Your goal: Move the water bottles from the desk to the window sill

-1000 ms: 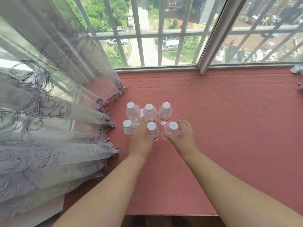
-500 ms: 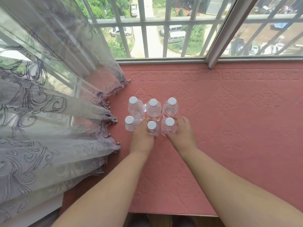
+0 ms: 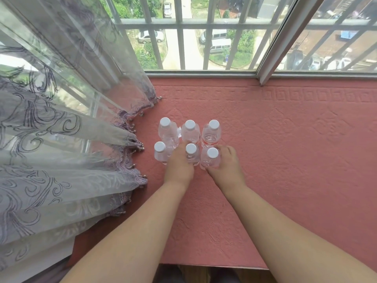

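Several clear water bottles with white caps stand upright in two rows on the red-covered window sill (image 3: 285, 152). My left hand (image 3: 178, 166) grips the front middle bottle (image 3: 191, 154). My right hand (image 3: 228, 168) grips the front right bottle (image 3: 211, 159). Both held bottles stand on the sill, tight against the back row. The front left bottle (image 3: 160, 153) stands free beside my left hand. Behind are the back left bottle (image 3: 167, 131), back middle bottle (image 3: 190, 130) and back right bottle (image 3: 212, 132).
A sheer patterned curtain (image 3: 61, 150) with beaded hem hangs on the left, close to the bottles. The window frame (image 3: 204, 73) and outer bars run along the back. The sill's front edge (image 3: 214, 265) lies near my elbows.
My two hands slid their bottles a little forward, closing the gap to the back row. The camera tilted down slightly.
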`<state>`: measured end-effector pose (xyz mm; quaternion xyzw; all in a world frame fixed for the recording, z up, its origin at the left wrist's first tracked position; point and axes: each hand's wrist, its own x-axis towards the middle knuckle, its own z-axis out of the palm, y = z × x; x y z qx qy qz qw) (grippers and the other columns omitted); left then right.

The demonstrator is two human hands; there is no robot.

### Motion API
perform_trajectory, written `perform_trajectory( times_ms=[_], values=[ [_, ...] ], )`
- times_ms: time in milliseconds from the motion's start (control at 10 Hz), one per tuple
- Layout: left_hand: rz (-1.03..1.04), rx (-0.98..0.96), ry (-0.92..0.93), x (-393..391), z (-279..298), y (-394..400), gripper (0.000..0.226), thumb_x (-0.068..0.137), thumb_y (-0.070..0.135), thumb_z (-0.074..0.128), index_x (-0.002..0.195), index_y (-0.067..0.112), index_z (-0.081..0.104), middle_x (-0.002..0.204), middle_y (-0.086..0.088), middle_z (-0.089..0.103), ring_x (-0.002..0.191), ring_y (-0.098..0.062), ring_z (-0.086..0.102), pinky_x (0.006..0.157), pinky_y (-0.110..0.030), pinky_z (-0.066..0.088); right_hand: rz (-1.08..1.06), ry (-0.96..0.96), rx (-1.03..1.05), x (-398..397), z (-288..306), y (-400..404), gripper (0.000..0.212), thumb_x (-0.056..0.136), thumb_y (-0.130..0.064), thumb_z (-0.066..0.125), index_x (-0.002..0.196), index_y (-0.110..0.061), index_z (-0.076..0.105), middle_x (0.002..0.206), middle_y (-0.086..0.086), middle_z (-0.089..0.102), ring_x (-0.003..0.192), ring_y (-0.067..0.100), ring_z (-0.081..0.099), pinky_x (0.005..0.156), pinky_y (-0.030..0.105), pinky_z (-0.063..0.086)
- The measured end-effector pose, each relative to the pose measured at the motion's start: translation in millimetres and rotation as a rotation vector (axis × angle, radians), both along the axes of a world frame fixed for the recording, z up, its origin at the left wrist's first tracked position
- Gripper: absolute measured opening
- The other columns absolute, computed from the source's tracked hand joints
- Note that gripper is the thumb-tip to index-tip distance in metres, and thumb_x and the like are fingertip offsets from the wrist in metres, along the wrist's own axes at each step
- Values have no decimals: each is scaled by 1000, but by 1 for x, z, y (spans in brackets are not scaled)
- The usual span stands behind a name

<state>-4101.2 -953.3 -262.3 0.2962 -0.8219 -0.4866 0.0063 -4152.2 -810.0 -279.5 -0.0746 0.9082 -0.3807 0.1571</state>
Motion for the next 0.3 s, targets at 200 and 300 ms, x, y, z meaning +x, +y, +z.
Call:
perform_trajectory(
  times_ms=[200,300],
  values=[
    [-36,-93,20,-4,15,4,38,88,11,66,124,25,63,117,4,68,111,-16,61,94,-31,46,10,-12,6,2,9,7,64,80,-27,81,136,-15,54,130,5,55,124,24,50,99,32,42],
    [-21,-113,25,-2,28,5,48,84,5,70,130,16,61,126,-2,66,119,-19,57,96,-19,36,3,-36,7,1,13,11,81,78,-32,83,147,-17,44,142,5,48,132,19,43,99,25,34]
  ],
)
